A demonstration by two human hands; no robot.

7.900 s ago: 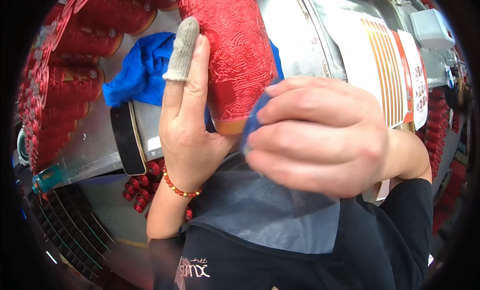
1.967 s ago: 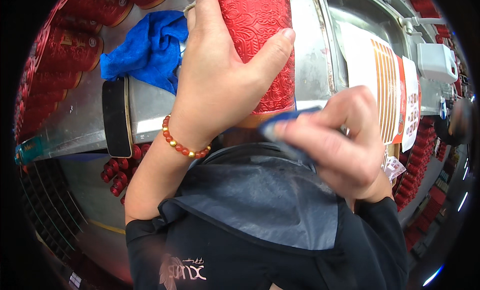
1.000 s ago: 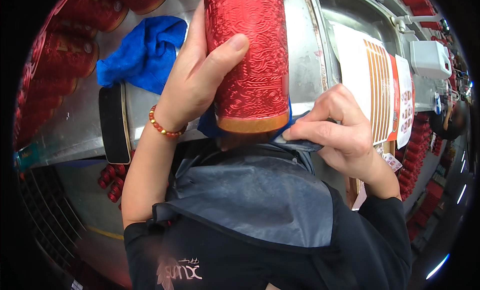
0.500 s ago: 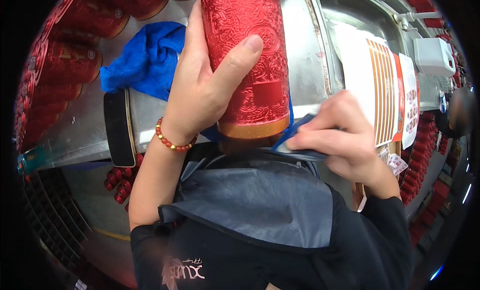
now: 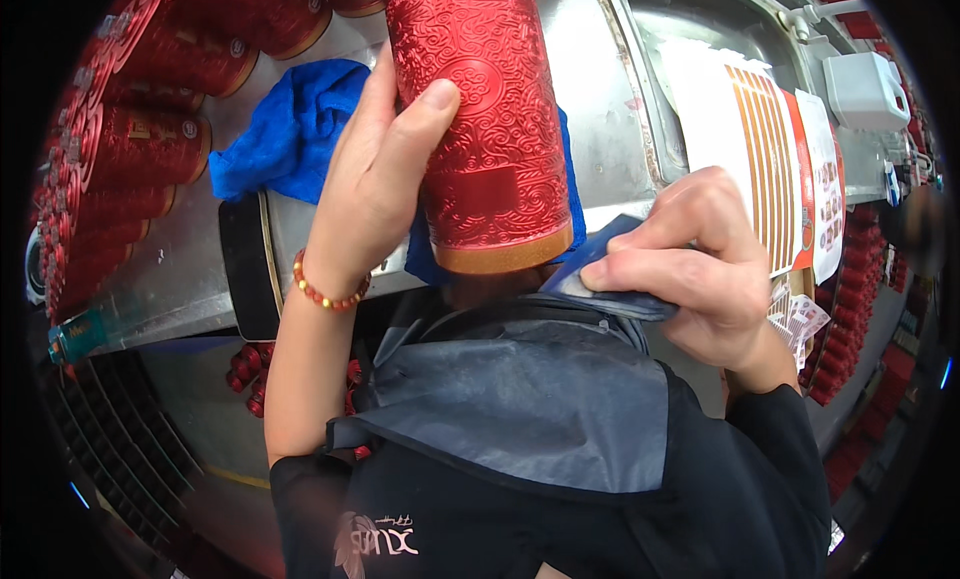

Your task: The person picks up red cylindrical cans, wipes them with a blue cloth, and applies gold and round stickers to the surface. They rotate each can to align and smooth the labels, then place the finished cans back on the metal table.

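Note:
A red embossed cylindrical canister (image 5: 500, 139) with a gold band at its near end lies before me. My left hand (image 5: 375, 169) is closed around its left side, the thumb pressed across the embossed surface. A beaded bracelet circles that wrist. My right hand (image 5: 695, 269) pinches a folded dark blue cloth (image 5: 610, 284) close to the gold band, at the canister's lower right. Whether the cloth touches the band I cannot tell. Beneath the canister, a bright blue cloth shows at both sides. Another crumpled blue cloth (image 5: 290, 129) sits left of my left hand.
Several red canisters (image 5: 150, 144) stand along the left side of the metal worktop (image 5: 160, 289). A black phone-shaped slab (image 5: 250, 264) lies near its front edge. On the right are striped label sheets (image 5: 765, 169), a sink (image 5: 700, 29) and a white jug (image 5: 865, 91).
The canister has shifted slightly left and turned, bringing its round emblem leftward. My left hand has moved left with it. My right hand keeps its pinch on the cloth. The whole view has shifted slightly.

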